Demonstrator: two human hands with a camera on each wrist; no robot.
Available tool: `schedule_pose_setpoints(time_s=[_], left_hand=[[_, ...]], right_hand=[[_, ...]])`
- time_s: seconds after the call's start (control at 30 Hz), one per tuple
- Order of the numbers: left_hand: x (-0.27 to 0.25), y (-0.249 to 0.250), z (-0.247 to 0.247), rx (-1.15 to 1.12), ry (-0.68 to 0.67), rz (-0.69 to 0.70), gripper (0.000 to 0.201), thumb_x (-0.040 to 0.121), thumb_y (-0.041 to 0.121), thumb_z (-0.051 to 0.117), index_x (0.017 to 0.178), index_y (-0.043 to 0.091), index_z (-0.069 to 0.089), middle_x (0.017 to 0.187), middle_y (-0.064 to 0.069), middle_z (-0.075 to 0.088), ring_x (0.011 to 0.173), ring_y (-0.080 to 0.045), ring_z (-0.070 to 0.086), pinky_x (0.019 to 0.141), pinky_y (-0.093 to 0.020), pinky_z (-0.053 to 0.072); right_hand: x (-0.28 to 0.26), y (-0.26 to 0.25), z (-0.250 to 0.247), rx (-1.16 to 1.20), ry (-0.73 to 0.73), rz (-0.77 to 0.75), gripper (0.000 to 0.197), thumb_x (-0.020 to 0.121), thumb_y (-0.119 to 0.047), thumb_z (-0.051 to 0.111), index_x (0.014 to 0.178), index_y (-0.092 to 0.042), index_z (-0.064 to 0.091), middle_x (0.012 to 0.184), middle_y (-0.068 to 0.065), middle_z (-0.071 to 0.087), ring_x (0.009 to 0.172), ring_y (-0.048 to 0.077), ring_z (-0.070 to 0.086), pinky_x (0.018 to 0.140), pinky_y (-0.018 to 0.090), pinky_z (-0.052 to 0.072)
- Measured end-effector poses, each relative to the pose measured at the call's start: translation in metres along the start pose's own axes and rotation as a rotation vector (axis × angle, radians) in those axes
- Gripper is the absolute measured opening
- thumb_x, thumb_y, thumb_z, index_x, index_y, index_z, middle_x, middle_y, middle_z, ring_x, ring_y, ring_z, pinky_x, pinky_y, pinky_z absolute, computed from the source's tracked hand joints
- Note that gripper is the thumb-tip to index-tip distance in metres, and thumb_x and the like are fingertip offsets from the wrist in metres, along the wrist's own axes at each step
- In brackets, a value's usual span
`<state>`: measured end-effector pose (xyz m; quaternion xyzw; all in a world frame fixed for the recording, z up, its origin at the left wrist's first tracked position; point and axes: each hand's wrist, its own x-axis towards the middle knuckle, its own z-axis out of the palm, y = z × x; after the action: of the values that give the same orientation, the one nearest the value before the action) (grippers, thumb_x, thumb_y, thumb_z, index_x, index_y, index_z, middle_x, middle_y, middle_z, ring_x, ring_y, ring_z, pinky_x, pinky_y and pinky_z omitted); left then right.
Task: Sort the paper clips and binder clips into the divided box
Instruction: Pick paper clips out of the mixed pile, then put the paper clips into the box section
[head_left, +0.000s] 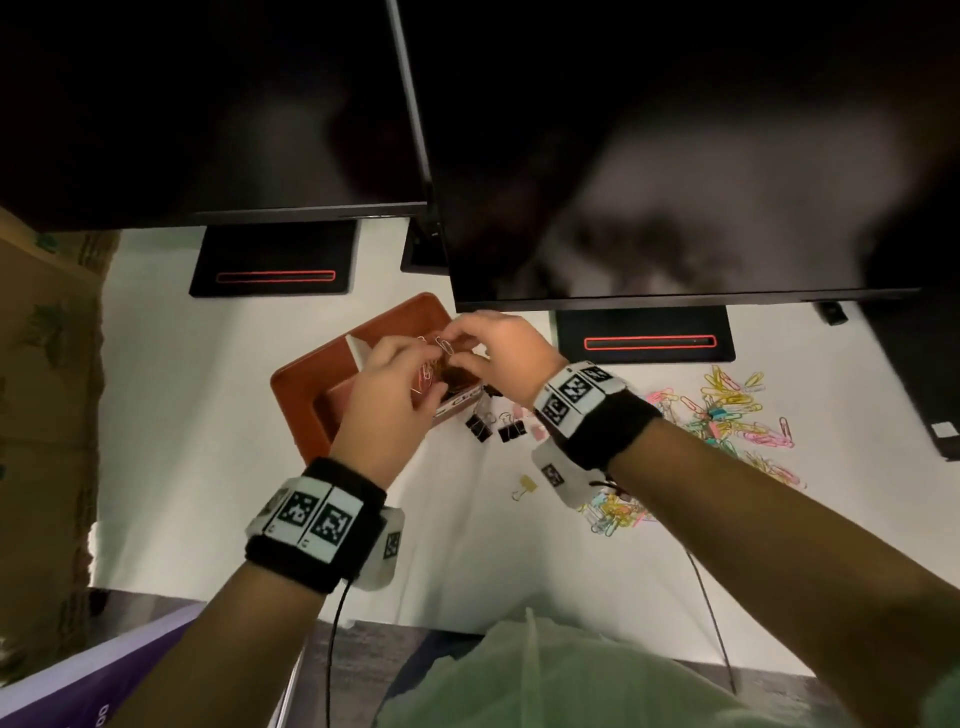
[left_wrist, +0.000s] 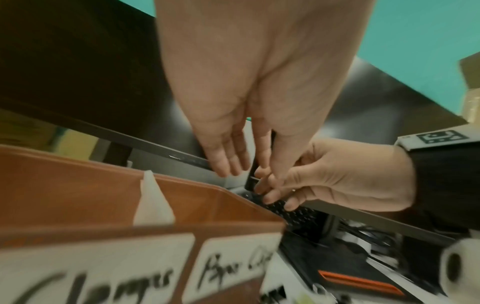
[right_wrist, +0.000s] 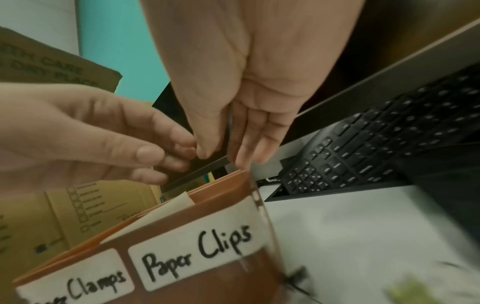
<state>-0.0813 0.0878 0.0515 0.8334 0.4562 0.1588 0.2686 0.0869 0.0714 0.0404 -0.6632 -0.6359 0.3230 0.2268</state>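
Over the brown divided box your left hand and right hand meet, each grip pinching the same tangle of paper clips above the compartment labelled "Paper Clips". On the white table, black binder clips lie just beside the box, and a loose heap of coloured paper clips lies to your right
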Motion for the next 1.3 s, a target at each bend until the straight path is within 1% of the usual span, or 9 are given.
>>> schedule_pose_setpoints(time_s=[0.2, 0.37, 0.47, 0.7, 0.9, 0.97, 1.07, 1.17, 1.3], left_hand=[[-0.037, 0.025, 0.053, -0.112, -0.362, 0.108, 0.029, 0.084, 0.025, 0.064, 0.112, 0.024, 0.058, 0.103, 0.005, 0.055, 0.084, -0.006, 0.054, 0.077, -0.023, 0.047], [-0.044, 0.047, 0.107, -0.091, -0.587, 0.079, 0.037, 0.085, 0.027, 0.061, 0.119, 0.021, 0.051, 0.113, 0.0, 0.05, 0.084, -0.011, 0.051, 0.082, -0.026, 0.047], [-0.045, 0.065, 0.132, -0.085, -0.63, 0.089, 0.037, 0.083, 0.026, 0.063, 0.117, 0.018, 0.052, 0.115, -0.001, 0.047, 0.093, -0.017, 0.054, 0.083, -0.029, 0.047], [-0.047, 0.081, 0.172, -0.019, -0.583, 0.034, 0.026, 0.078, 0.015, 0.069, 0.101, 0.012, 0.058, 0.103, -0.001, 0.047, 0.084, -0.012, 0.049, 0.082, -0.027, 0.047], [-0.047, 0.071, 0.175, -0.171, -0.457, -0.114, 0.018, 0.072, 0.006, 0.074, 0.087, 0.011, 0.067, 0.094, -0.001, 0.051, 0.069, -0.004, 0.055, 0.068, -0.001, 0.04], [-0.049, 0.07, 0.174, -0.193, -0.412, -0.147, 0.018, 0.07, 0.004, 0.073, 0.082, 0.015, 0.066, 0.089, -0.001, 0.055, 0.066, -0.001, 0.055, 0.066, -0.002, 0.041], [-0.05, 0.07, 0.171, -0.236, -0.35, -0.241, 0.027, 0.068, 0.005, 0.074, 0.073, 0.028, 0.06, 0.079, -0.004, 0.063, 0.066, -0.014, 0.06, 0.067, -0.015, 0.048], [-0.051, 0.067, 0.165, -0.297, -0.298, -0.346, 0.024, 0.068, 0.008, 0.074, 0.073, 0.027, 0.061, 0.071, -0.005, 0.066, 0.064, -0.017, 0.061, 0.067, -0.025, 0.051], [-0.046, 0.063, 0.148, -0.367, -0.145, -0.383, 0.021, 0.071, 0.007, 0.073, 0.077, 0.024, 0.063, 0.084, -0.002, 0.069, 0.068, -0.014, 0.061, 0.07, -0.025, 0.052]], right_hand=[[-0.087, 0.071, -0.03, -0.147, -0.047, 0.084, 0.021, 0.086, -0.026, 0.063, 0.106, -0.02, 0.064, 0.096, -0.002, 0.062, 0.068, 0.004, 0.05, 0.075, 0.028, 0.05], [-0.15, 0.118, -0.045, -0.236, -0.268, 0.269, 0.035, 0.084, -0.033, 0.064, 0.117, -0.025, 0.057, 0.112, -0.002, 0.056, 0.098, 0.017, 0.059, 0.085, 0.032, 0.051], [-0.166, 0.129, -0.043, -0.208, -0.339, 0.21, 0.047, 0.078, -0.033, 0.07, 0.122, -0.028, 0.054, 0.121, -0.001, 0.053, 0.106, 0.016, 0.056, 0.092, 0.034, 0.05], [-0.156, 0.135, -0.028, -0.331, -0.428, 0.104, 0.048, 0.078, -0.037, 0.067, 0.122, -0.028, 0.053, 0.121, 0.004, 0.045, 0.101, 0.024, 0.053, 0.085, 0.032, 0.044], [-0.148, 0.145, -0.028, -0.265, -0.37, 0.076, 0.032, 0.08, -0.029, 0.061, 0.112, -0.025, 0.058, 0.115, 0.004, 0.051, 0.098, 0.026, 0.056, 0.082, 0.037, 0.051], [-0.147, 0.15, -0.03, -0.223, -0.341, 0.059, 0.026, 0.081, -0.024, 0.059, 0.107, -0.024, 0.06, 0.114, 0.003, 0.053, 0.1, 0.025, 0.056, 0.082, 0.037, 0.052], [-0.144, 0.154, -0.035, -0.124, -0.294, 0.038, 0.02, 0.083, -0.021, 0.061, 0.102, -0.024, 0.061, 0.109, 0.0, 0.055, 0.097, 0.02, 0.056, 0.083, 0.037, 0.052], [-0.138, 0.152, -0.043, -0.05, -0.268, 0.032, 0.018, 0.084, -0.022, 0.063, 0.101, -0.022, 0.06, 0.106, 0.0, 0.056, 0.091, 0.017, 0.057, 0.084, 0.032, 0.052], [-0.121, 0.14, -0.048, 0.039, -0.178, -0.006, 0.015, 0.085, -0.022, 0.063, 0.099, -0.019, 0.06, 0.105, 0.0, 0.055, 0.074, 0.012, 0.056, 0.077, 0.028, 0.051]])
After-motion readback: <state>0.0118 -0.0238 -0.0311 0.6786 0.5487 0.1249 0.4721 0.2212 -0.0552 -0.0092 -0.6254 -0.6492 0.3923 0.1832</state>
